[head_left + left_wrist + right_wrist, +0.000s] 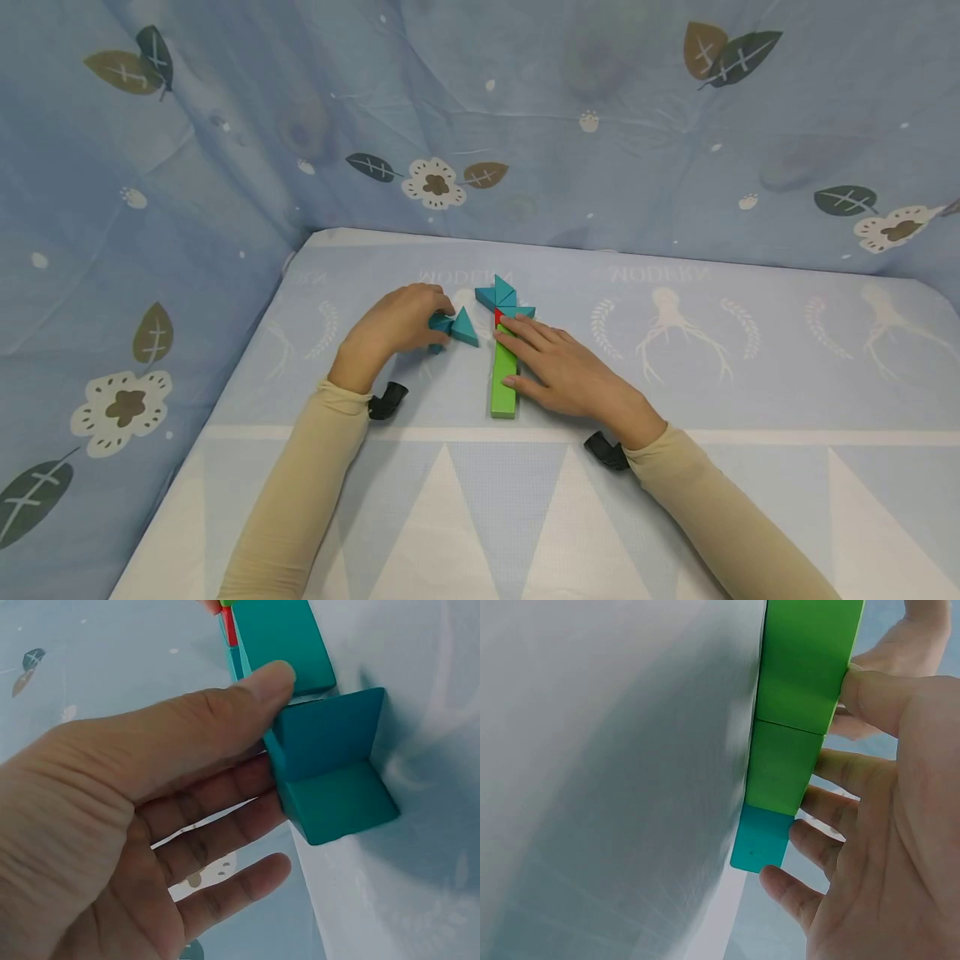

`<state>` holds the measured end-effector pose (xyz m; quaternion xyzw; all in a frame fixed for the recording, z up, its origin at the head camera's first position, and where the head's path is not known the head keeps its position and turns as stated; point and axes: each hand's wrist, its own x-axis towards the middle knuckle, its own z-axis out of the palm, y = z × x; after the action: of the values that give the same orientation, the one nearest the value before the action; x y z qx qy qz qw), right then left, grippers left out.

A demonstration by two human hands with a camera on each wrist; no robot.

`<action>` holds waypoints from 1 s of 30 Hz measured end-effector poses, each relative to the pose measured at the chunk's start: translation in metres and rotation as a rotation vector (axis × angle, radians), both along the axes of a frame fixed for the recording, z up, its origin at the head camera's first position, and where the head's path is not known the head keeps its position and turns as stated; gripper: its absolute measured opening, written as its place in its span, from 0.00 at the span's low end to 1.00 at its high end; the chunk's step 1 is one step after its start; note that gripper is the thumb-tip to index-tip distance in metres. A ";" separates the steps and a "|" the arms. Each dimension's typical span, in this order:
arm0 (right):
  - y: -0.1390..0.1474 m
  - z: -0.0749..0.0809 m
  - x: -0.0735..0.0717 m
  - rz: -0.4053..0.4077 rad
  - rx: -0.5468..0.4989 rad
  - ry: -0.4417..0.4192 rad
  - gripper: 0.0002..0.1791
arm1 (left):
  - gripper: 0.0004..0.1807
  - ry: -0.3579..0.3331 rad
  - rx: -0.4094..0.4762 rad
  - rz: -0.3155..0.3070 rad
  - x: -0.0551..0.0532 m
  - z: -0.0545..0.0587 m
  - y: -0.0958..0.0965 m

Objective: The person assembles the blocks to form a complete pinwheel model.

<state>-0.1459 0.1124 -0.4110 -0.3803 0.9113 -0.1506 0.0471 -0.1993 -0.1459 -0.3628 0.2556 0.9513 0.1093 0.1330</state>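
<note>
My left hand [401,321] pinches teal triangular blocks [330,742] between thumb and fingers, left of the middle of the table. Another teal triangular block [465,327] stands right beside them. My right hand [558,367] rests with extended fingers along a row of green blocks [503,393]; in the right wrist view its fingertips touch the side of the green blocks [784,765] near a teal block [762,838]. At the far end of the row sits a small red block [498,315], partly covered by my fingers, with several teal triangular blocks [505,294] fanned out around it.
A patterned cloth covers the table [720,517]. Behind and to the left hangs a blue curtain [555,192] with leaves and flowers. Black straps or mounts [387,401] sit at both wrists.
</note>
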 end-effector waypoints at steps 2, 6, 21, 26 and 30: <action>0.000 -0.001 0.000 0.000 -0.002 0.002 0.35 | 0.20 -0.010 -0.002 0.001 0.000 0.000 0.000; 0.001 -0.003 -0.001 0.001 -0.004 0.001 0.35 | 0.19 -0.059 -0.010 0.014 0.000 0.004 -0.002; 0.002 -0.002 -0.001 0.001 0.000 -0.006 0.35 | 0.26 0.133 -0.023 0.025 0.002 -0.002 0.011; 0.002 -0.002 -0.002 0.004 0.009 -0.009 0.35 | 0.28 0.217 -0.056 0.017 0.006 -0.008 0.020; 0.002 -0.002 -0.002 0.003 0.014 -0.015 0.35 | 0.26 0.228 -0.058 0.009 0.007 -0.013 0.022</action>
<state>-0.1475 0.1141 -0.4128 -0.3804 0.9113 -0.1471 0.0569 -0.1927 -0.1238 -0.3754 0.2580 0.9642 0.0524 0.0308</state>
